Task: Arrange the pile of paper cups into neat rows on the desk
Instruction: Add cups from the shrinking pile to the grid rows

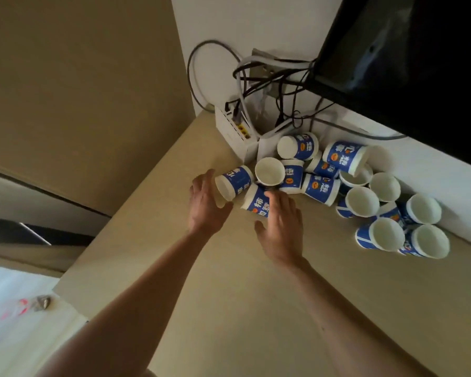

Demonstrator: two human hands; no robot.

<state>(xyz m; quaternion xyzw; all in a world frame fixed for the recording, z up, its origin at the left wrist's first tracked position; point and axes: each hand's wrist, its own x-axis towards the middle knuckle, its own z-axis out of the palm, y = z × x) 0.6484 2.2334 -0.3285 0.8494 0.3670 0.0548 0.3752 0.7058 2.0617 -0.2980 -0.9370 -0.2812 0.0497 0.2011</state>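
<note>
**Hands at the cup pile**

The cups [321,183] lie tumbled at the back of the desk [229,295]. The left hand [206,205], fingers spread, touches a tipped cup [234,182]. The right hand [280,227] rests loose, open fingers on a second cup [256,204].

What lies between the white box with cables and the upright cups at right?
Head view: a jumble of tipped-over cups lies between the white box and the upright cups.

Dim warm indoor light, soft blur, wide-angle tilt at edges.
</note>
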